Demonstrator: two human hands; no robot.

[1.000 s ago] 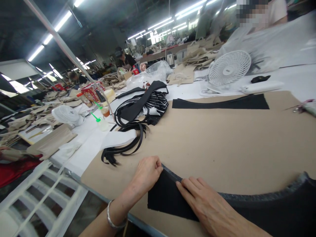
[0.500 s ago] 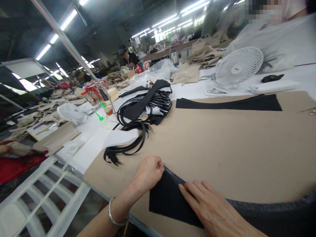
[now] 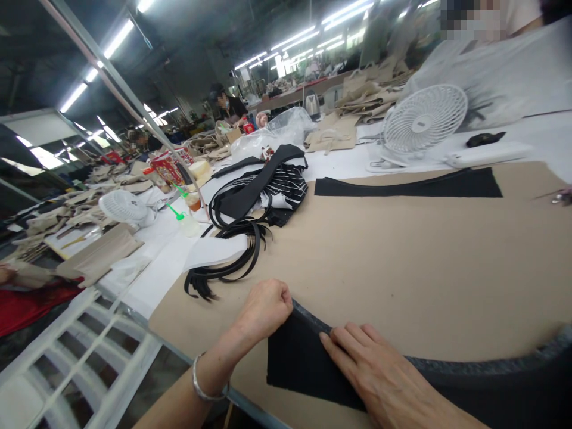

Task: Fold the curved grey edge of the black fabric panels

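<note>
A long black fabric piece [image 3: 299, 363] lies along the near edge of the brown paper-covered table [image 3: 402, 262]. My left hand [image 3: 263, 310] is closed, its fingers pinching the top left corner of that fabric. My right hand [image 3: 379, 375] lies flat on the fabric just to the right, fingers stretched out and pressing it down. The rest of the fabric runs off to the right under my right arm.
A bundle of black straps [image 3: 232, 256] and striped cloth [image 3: 286, 185] lies at the left middle. Another black strip [image 3: 411, 186] lies further back. Behind it stands a white fan [image 3: 422, 122]; a second fan [image 3: 121, 207] and bottles are at left. A person in white sits across the table.
Both hands stay on the black fabric at nearly the same spot. The camera view shifted slightly; the right hand slid a little along the fabric.
</note>
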